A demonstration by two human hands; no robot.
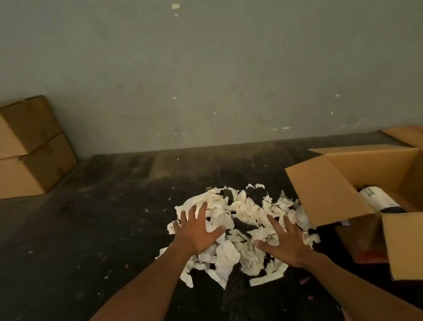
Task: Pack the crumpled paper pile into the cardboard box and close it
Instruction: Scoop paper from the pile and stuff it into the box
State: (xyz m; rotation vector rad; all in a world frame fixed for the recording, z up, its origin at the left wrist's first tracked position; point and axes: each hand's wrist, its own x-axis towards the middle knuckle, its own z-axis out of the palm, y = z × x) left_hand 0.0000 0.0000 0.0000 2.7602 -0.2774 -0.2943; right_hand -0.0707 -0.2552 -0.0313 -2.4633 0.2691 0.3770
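Head view, from the left edge: two closed stacked boxes point(19, 147) stand against the wall, well apart from your work and not part of it. Moving right across the dark floor point(84, 233), you reach the crumpled paper pile point(238, 231), a loose white heap with dark scraps mixed in, lying directly in front of you. Your left hand point(198, 231) is spread flat, fingers splayed, over the pile's left and far side; your right hand point(284, 243) is equally open, palm down, over its near right side. Neither hand grips anything yet, and whether the palms press the paper or hover just above it is hard to tell. Further right, just beside the heap, sits the cardboard box point(373, 173) with its flaps up, one flap leaning out over the pile's right edge; a dark bottle-like object point(383, 201) already lies inside. So the box lies to your right, and your right hand is the nearer one. Judging from this, you would gather between both palms and carry rightward, lifting over that leaning flap.
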